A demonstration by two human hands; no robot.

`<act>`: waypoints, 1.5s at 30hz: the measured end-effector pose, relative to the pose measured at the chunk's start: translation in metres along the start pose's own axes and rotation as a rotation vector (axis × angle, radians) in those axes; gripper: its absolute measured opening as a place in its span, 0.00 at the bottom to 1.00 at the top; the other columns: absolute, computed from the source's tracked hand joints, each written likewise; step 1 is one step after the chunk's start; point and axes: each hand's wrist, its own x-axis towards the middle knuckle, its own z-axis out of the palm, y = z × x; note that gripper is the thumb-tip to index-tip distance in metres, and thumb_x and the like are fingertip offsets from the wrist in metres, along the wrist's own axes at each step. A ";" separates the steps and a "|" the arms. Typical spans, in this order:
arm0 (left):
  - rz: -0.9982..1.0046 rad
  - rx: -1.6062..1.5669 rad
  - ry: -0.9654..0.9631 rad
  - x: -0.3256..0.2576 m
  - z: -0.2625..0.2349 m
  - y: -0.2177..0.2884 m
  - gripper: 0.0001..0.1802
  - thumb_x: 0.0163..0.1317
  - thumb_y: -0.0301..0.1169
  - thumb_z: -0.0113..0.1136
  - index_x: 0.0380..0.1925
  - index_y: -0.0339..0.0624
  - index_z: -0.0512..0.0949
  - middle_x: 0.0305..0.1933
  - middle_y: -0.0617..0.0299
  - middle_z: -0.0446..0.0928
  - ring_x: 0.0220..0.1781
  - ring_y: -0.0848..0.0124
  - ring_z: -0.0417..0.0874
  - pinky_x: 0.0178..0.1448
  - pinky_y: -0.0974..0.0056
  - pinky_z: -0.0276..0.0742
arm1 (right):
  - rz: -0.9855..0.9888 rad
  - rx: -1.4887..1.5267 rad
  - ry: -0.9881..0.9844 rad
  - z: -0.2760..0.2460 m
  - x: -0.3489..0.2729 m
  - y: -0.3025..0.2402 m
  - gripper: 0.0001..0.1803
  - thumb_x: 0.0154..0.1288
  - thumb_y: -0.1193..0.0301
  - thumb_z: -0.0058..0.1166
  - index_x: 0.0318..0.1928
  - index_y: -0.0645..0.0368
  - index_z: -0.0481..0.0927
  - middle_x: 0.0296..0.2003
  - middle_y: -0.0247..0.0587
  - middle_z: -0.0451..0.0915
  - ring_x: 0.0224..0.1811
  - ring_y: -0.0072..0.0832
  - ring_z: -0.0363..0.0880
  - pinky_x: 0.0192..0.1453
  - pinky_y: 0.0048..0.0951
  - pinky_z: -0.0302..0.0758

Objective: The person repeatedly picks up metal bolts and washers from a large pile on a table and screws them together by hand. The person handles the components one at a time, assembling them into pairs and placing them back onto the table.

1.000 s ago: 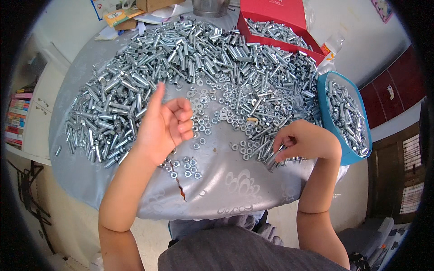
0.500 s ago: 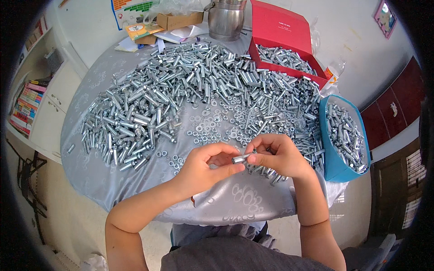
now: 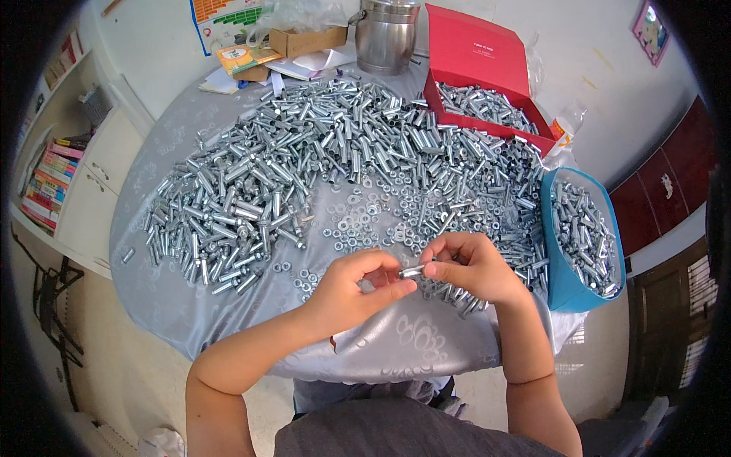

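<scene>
Between my two hands, just above the near part of the table, lies a short silver sleeve anchor (image 3: 413, 271), nearly level. The thumb and fingers of my right hand (image 3: 476, 270) pinch its right end. My left hand (image 3: 350, 288) is curled with its thumb and fingertips about the left end; exactly where they touch is hard to make out. Past my hands are loose nuts and washers (image 3: 352, 222), backed by a wide heap of metal sleeves and anchors (image 3: 335, 133). More bolts (image 3: 525, 228) lie beyond my right hand.
A blue bin (image 3: 582, 303) full of anchors stands at the table's right. Behind the heap are an open red box (image 3: 480, 46) holding more metal parts, a steel pot (image 3: 386, 38) and a cardboard box (image 3: 308, 39). A silver-grey cloth (image 3: 251, 335) covers the round table.
The view has shifted slightly. Both hands stay together at the sleeve anchor, which has turned a little; less of its left end shows beyond the fingers.
</scene>
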 end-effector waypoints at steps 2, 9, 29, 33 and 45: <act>0.016 0.015 0.014 0.001 0.001 -0.001 0.12 0.50 0.32 0.64 0.30 0.36 0.74 0.26 0.64 0.74 0.28 0.79 0.73 0.34 0.73 0.69 | 0.004 -0.019 0.011 0.000 -0.001 -0.002 0.07 0.54 0.72 0.59 0.31 0.62 0.77 0.17 0.20 0.67 0.19 0.07 0.58 0.22 0.14 0.53; -0.051 -0.022 -0.005 -0.002 -0.002 0.004 0.13 0.50 0.32 0.64 0.33 0.37 0.75 0.28 0.64 0.75 0.29 0.79 0.74 0.36 0.73 0.70 | 0.014 -0.002 0.027 0.005 -0.001 0.001 0.08 0.54 0.71 0.59 0.31 0.62 0.77 0.18 0.21 0.68 0.19 0.08 0.60 0.22 0.13 0.55; -0.186 -0.292 -0.103 -0.006 0.003 0.002 0.14 0.54 0.31 0.60 0.37 0.34 0.73 0.33 0.63 0.76 0.33 0.81 0.74 0.36 0.76 0.69 | -0.153 0.775 0.011 0.012 0.001 -0.002 0.23 0.45 0.80 0.36 0.47 0.66 0.64 0.26 0.31 0.61 0.27 0.20 0.57 0.35 0.23 0.59; -0.235 -0.159 -0.209 -0.006 0.004 0.005 0.14 0.54 0.33 0.60 0.37 0.35 0.74 0.32 0.64 0.77 0.31 0.82 0.74 0.35 0.75 0.69 | -0.291 0.791 0.106 0.017 0.004 0.000 0.23 0.46 0.81 0.36 0.48 0.66 0.65 0.28 0.34 0.65 0.30 0.23 0.60 0.38 0.25 0.60; -0.234 -0.149 -0.163 -0.004 0.003 0.003 0.15 0.54 0.33 0.59 0.37 0.34 0.74 0.31 0.63 0.77 0.29 0.82 0.74 0.33 0.75 0.69 | -0.372 0.734 0.051 0.013 0.002 0.006 0.18 0.55 0.86 0.33 0.48 0.67 0.65 0.39 0.46 0.72 0.43 0.32 0.70 0.52 0.31 0.66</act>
